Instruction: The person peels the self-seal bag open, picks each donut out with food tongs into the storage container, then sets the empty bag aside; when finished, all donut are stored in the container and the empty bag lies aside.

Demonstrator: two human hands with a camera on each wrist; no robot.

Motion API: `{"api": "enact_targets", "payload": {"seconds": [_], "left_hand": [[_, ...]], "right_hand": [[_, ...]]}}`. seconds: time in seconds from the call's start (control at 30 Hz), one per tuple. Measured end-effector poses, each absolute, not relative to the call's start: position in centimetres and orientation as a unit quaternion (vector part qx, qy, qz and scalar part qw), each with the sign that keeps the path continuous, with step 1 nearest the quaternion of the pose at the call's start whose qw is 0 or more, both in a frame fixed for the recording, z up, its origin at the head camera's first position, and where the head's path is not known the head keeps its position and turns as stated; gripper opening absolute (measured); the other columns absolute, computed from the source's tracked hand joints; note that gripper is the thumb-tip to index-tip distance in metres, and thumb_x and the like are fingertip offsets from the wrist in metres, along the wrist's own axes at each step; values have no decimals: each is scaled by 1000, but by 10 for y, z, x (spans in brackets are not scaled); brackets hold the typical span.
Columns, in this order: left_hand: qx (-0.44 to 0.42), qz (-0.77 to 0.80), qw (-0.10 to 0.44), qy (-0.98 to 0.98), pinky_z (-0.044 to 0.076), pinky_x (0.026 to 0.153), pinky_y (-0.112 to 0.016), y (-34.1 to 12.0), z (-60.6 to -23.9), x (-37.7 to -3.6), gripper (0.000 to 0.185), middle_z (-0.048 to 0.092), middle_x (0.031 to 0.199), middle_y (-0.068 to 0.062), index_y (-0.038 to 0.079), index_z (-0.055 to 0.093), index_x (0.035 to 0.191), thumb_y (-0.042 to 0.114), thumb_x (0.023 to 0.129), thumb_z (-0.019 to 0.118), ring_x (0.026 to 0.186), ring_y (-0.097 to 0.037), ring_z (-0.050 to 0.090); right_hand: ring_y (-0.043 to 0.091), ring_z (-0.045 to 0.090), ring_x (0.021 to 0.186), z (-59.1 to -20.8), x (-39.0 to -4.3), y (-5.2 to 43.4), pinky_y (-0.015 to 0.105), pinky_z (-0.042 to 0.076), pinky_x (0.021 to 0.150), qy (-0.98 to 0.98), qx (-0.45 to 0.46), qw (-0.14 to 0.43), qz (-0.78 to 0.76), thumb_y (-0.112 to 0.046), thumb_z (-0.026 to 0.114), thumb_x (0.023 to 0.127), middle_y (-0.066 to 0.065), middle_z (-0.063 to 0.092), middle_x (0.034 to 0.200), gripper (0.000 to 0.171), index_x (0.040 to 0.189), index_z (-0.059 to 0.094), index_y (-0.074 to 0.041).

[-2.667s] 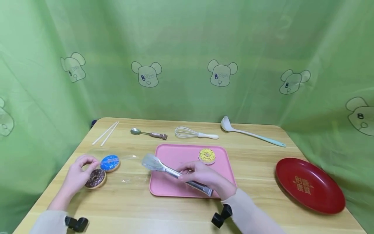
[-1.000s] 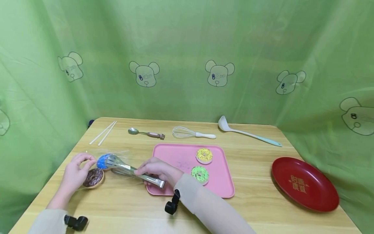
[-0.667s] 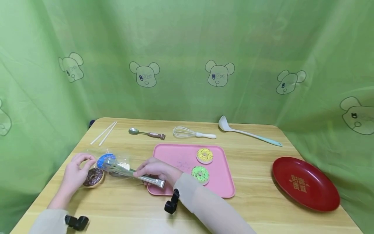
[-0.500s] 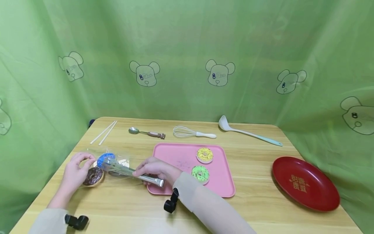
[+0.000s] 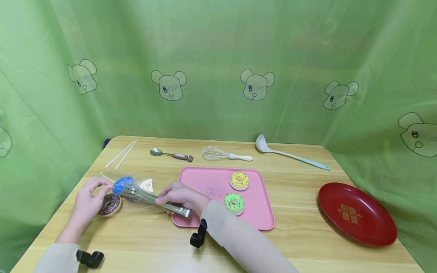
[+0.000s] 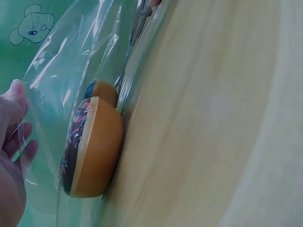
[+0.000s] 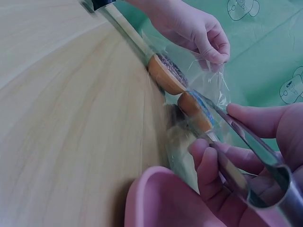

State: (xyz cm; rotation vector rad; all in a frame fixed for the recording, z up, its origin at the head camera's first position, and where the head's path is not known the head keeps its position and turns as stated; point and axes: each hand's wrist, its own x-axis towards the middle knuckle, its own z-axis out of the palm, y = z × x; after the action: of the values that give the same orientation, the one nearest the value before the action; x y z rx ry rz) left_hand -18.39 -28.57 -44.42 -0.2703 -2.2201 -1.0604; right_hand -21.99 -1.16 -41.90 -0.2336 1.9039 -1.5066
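My left hand [image 5: 87, 201] pinches the rim of a clear plastic bag [image 6: 61, 71] between thumb and fingers and lifts its mouth. Inside lie a chocolate-glazed toy donut [image 5: 110, 204] with sprinkles, nearest that hand, and a blue-glazed donut [image 5: 122, 184] just beyond it. My right hand [image 5: 182, 196] grips metal tongs [image 5: 176, 209], thumb on one arm and fingers on the other. In the right wrist view the tongs' arms [image 7: 241, 130] reach into the bag, their tips on either side of the blue donut.
A pink tray [image 5: 201, 182] beside the tongs bears a yellow donut [image 5: 239, 181] and a green donut [image 5: 234, 203]. A red plate [image 5: 356, 214] stands at the right. Chopsticks [image 5: 125, 153], a spoon [image 5: 170, 154], a whisk [image 5: 227, 154] and a ladle [image 5: 290, 154] lie along the back.
My right hand has carried the tongs left from over the tray to the bag, and the green donut now shows on the tray. The blue donut has tilted slightly. The left hand has stayed put.
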Motion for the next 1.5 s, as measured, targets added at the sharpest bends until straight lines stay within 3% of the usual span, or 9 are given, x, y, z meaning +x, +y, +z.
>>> {"api": "enact_targets", "payload": {"seconds": [0.4,0.77,1.23,1.5], "left_hand": [[-89,-402,319,-854,33,82,-6,-283,-442,-185,8,56,88,-4,-1,63,82,-7,79,67,90,5,42],[-76,-401,299,-863,32,82,-9,-282,-441,-182,5,57,90,-6,0,63,83,2,84,67,92,2,42],[-64,-402,277,-871,32,82,-12,-283,-441,-179,7,58,95,-8,2,63,85,8,87,65,94,0,42],[-67,-400,275,-872,33,82,-13,-283,-440,-179,7,59,95,-9,2,63,85,8,86,66,94,0,42]], "right_hand": [[19,54,51,-416,-220,4,26,49,44,752,-112,327,-561,-6,71,79,13,63,82,27,103,65,1],[20,57,54,-408,-207,50,28,51,47,762,-135,296,-560,-2,69,76,12,64,87,26,102,66,-1],[22,59,62,-406,-184,123,29,53,52,755,-118,283,-580,-15,73,78,15,60,93,31,106,66,-5],[23,60,62,-403,-174,161,31,53,52,769,-112,260,-573,-17,72,79,14,60,88,41,115,61,-1]]}}
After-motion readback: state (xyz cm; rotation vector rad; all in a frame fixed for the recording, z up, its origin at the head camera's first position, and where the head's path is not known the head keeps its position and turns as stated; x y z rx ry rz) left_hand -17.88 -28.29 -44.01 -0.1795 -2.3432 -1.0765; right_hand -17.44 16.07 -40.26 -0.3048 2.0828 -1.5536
